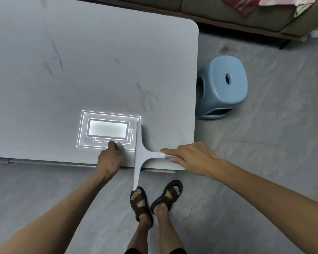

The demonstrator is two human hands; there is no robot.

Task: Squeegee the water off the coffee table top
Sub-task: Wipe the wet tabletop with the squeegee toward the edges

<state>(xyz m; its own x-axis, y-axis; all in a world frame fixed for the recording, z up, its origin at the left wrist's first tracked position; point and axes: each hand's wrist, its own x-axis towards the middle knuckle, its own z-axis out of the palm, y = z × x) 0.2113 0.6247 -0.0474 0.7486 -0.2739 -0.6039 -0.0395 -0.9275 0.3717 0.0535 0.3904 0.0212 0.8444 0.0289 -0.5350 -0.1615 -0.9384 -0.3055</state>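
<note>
A white T-shaped squeegee (pixel 139 153) lies at the near right corner of the grey marbled coffee table (pixel 99 70), its blade running front to back and sticking out past the table's front edge. My right hand (pixel 193 158) holds the end of its handle, fingers stretched along it. My left hand (pixel 110 158) rests on the table top just left of the blade, fingers curled on a small pale thing that I cannot identify. A ceiling light's bright reflection (pixel 107 130) shows on the top beside the blade. No water is plainly visible.
A blue plastic stool (pixel 222 87) stands on the grey floor right of the table. A sofa (pixel 237 13) with cloths on it runs along the back. My sandalled feet (pixel 154 200) stand at the table's front edge.
</note>
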